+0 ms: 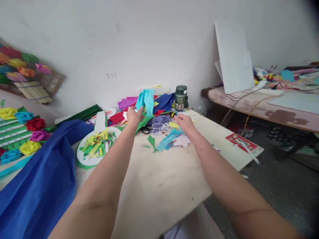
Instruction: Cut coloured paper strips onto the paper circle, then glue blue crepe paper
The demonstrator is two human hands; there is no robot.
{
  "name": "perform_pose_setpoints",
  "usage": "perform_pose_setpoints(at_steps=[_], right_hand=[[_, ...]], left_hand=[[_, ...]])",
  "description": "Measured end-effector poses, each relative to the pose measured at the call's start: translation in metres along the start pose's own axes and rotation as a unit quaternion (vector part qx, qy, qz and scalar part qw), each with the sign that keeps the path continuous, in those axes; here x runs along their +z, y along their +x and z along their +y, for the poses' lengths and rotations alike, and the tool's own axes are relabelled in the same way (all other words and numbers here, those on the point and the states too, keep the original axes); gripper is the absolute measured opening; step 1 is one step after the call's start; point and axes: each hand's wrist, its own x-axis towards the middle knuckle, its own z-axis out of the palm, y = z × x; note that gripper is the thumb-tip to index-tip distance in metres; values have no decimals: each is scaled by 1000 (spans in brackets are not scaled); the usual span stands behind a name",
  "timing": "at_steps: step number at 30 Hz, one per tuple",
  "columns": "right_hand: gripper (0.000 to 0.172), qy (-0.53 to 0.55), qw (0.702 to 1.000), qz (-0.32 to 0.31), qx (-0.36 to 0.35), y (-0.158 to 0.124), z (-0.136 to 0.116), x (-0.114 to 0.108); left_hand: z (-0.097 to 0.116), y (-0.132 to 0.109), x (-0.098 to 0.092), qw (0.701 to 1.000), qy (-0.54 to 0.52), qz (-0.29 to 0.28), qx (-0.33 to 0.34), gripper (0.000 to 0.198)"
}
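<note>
My left hand [134,118] is at the pile of coloured paper, its fingers closed at the lower edge of a light-blue strip of crepe paper [147,101] that stands up above the heap. My right hand [184,123] pinches a small yellow-and-black object [172,114], too small to name. Between the hands lie loops of purple and white cord [160,125] and the black handles of scissors [145,130]. Light-blue scraps [169,140] and a green paper scrap [151,142] lie on the table nearer to me.
A white round board [83,159] with yellow and green clippings lies left, beside a long blue sheet [50,186]. A dark green jar [181,98] stands at the back by the wall. Paper flowers [35,124] fill the far left. A second table [249,103] stands right.
</note>
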Motion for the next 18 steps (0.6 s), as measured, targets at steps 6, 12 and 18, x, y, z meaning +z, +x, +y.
perform_pose_setpoints(at_steps=[6, 12, 18], right_hand=[[30, 3, 999, -38, 22, -2, 3, -7], [24, 28, 996, -80, 23, -3, 8, -2], [29, 10, 996, -86, -4, -1, 18, 1]], left_hand=[[3, -65, 44, 963, 143, -191, 128, 29], [-1, -94, 64, 909, 243, -242, 235, 59], [-1, -100, 62, 919, 249, -271, 144, 48]])
